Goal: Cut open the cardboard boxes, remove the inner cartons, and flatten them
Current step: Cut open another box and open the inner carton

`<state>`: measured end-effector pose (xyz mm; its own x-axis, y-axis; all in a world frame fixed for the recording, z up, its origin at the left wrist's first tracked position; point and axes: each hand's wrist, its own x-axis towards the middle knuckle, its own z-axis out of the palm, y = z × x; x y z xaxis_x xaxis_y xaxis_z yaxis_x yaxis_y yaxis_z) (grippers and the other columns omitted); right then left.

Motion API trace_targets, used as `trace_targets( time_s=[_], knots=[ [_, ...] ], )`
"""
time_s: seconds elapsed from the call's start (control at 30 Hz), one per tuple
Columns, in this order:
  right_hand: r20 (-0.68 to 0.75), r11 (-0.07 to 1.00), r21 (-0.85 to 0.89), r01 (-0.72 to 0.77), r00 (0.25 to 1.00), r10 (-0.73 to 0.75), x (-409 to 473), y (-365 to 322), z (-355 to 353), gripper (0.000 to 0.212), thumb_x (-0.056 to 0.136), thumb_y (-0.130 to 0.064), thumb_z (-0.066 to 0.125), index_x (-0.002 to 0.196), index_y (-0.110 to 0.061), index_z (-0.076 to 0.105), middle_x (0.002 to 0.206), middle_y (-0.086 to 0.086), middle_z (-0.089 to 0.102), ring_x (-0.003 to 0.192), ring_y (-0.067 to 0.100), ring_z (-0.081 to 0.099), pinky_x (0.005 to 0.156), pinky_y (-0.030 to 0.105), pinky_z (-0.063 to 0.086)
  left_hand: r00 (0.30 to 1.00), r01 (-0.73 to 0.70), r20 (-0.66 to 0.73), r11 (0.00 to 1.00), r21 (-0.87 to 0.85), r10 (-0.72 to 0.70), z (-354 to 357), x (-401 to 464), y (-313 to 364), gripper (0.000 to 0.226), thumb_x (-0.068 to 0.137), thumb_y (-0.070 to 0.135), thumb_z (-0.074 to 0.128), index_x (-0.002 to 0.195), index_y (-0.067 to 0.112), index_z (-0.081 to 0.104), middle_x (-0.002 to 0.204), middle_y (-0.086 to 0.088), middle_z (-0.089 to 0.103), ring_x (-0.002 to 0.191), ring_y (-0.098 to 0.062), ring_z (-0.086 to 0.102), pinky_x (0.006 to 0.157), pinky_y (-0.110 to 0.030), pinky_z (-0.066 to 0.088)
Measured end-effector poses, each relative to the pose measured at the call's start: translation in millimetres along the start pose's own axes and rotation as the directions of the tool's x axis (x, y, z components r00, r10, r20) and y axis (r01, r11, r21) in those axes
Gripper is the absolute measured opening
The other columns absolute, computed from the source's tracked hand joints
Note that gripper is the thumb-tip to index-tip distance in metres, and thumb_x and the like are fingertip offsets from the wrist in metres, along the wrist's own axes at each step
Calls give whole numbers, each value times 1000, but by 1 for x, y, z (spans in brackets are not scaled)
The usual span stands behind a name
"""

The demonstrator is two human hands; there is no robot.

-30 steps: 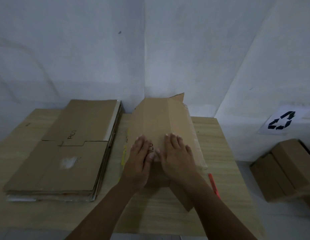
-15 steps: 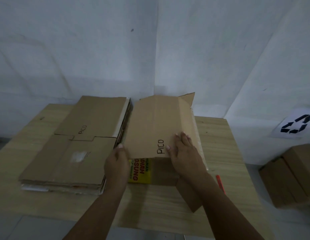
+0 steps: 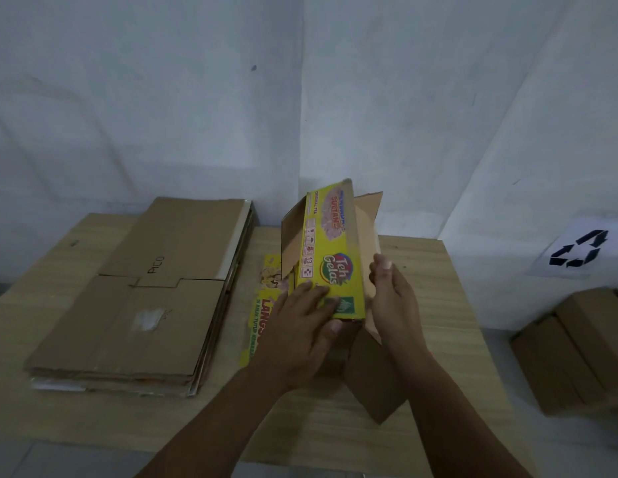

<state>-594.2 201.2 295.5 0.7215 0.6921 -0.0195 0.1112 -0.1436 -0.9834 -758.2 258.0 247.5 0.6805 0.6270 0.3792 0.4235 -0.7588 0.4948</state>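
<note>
On the left of the wooden tabletop (image 3: 449,343) lies a stack of flattened cardboard boxes (image 3: 145,305), the top sheet printed "PICO" and bearing a pale scrap of torn label. Just right of the stack, a flattened yellow carton (image 3: 261,307) lies flat with red lettering showing, partly hidden under the person's left hand.

The left hand (image 3: 300,336) reaches in from below and holds the lower end of a raised yellow inner carton (image 3: 331,250); its fingers lie across the printed face and the thumb sits under the bottom edge, so the grip is a pinch on the carton. This carton, marked "Teh Gelas" and "Original Tea", stands tilted on end near the middle of the tabletop, with a brown inner flap open on its left side.

Behind and to the right of it is the brown outer cardboard box (image 3: 369,384), opened, one flap reaching toward the near edge of the tabletop. The right hand (image 3: 393,298) is at the yellow carton's right side, fingers curled round the edge of brown cardboard there.

Farther right, a recycling sign (image 3: 576,251) hangs on the white wall, and below it more brown boxes (image 3: 576,350) sit on the floor.
</note>
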Motion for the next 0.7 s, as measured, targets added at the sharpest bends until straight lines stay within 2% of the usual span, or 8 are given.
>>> trace_targets(
  time_s=[0.07, 0.1, 0.2, 0.3, 0.37, 0.47, 0.57, 0.7],
  knots=[
    [-16, 995, -59, 83, 996, -84, -1, -7, 1, 43, 105, -50, 32, 138, -33, 54, 116, -18, 61, 93, -17, 58, 78, 9, 49, 997, 3, 78, 992, 126, -13, 5, 0, 0, 67, 101, 64, 11, 147, 30, 47, 158, 11, 35, 153, -12, 10, 121, -54, 13],
    [9, 982, -124, 142, 990, -142, -2, -11, 4, 42, 105, -49, 30, 138, -34, 52, 112, -20, 60, 95, -14, 60, 77, 8, 48, 995, 1, 101, 988, 153, -17, 5, 1, 1, 70, 100, 64, 7, 149, 31, 44, 160, 13, 31, 153, -10, 4, 123, -53, 6],
    [200, 922, -278, 269, 955, -218, -3, -12, 18, 69, 99, -68, 18, 150, -28, 40, 142, -8, 54, 132, 13, 51, 108, 38, 44, 990, 36, 135, 999, -4, -35, -4, 9, 3, 68, 99, 62, 8, 151, 33, 41, 160, 16, 30, 152, -5, 5, 124, -44, -4],
    [430, 607, -681, 409, 895, -121, 1, 0, 27, 75, 97, -66, 5, 160, -26, 15, 167, -7, 9, 154, 12, 1, 123, 55, 6, 983, 125, -95, 955, -270, -156, -10, 13, -8, 48, 103, 47, 30, 137, 27, 57, 138, 10, 59, 137, -11, 44, 118, -46, 28],
    [480, 455, -774, 440, 877, -33, 0, 7, 28, 72, 98, -65, 7, 160, -28, 8, 167, -10, -5, 153, 11, -10, 121, 59, -1, 948, 164, -209, 932, -325, -240, -14, 18, -21, 37, 104, 39, 36, 127, 23, 60, 121, 7, 65, 115, -14, 59, 97, -46, 48],
    [484, 429, -794, 430, 875, 18, 3, 10, 29, 71, 99, -65, 9, 160, -30, 7, 168, -8, -6, 153, 12, -9, 120, 60, 2, 981, 147, -85, 953, -265, -175, -13, 37, -35, 31, 105, 36, 35, 122, 19, 55, 112, 5, 60, 105, -17, 57, 87, -45, 49],
    [469, 438, -795, 420, 883, 3, 3, 10, 30, 69, 100, -64, 9, 160, -30, 6, 167, -9, -7, 153, 11, -11, 120, 60, 1, 988, 147, 70, 969, -200, -136, -8, 47, -46, 51, 104, 47, 28, 138, 15, 50, 132, 0, 57, 124, -21, 49, 104, -48, 42],
    [450, 434, -803, 408, 893, -7, 2, 11, 31, 66, 102, -60, 11, 160, -30, 6, 167, -9, -7, 153, 11, -12, 120, 60, 1, 977, 193, 86, 981, 8, -193, -8, 36, -56, 80, 95, 70, 9, 152, 23, 40, 157, 4, 38, 149, -19, 24, 121, -51, 17]
  ],
)
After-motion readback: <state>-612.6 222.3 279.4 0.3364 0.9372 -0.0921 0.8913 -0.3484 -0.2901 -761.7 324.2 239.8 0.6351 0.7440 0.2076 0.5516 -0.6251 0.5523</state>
